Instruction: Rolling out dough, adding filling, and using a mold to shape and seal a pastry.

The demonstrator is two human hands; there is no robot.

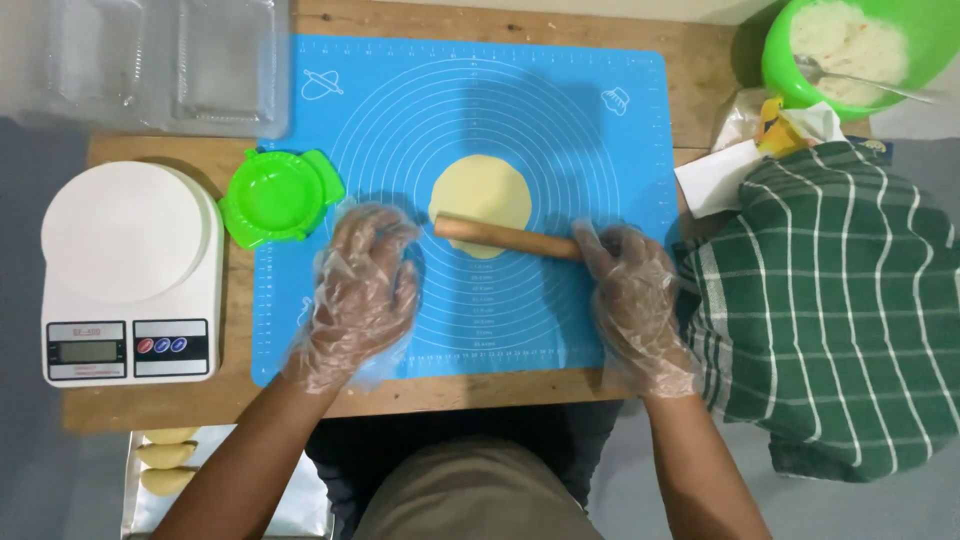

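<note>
A flat round of pale dough (481, 185) lies at the middle of the blue baking mat (400, 110). A wooden rolling pin (505, 237) lies across the dough's near edge. My right hand (632, 285), in a clear plastic glove, holds the pin's right end. My left hand (362, 285), also gloved, rests on the mat just left of the pin's left end, fingers curled, touching or almost touching it.
A green dumpling press (278, 195) sits left of the mat, a white kitchen scale (128, 270) further left. Clear plastic trays (150, 60) are at the back left. A green bowl of filling (850, 45) with a spoon, and a green checked cloth (830, 300), are right. Folded dumplings (168, 462) lie on a tray below.
</note>
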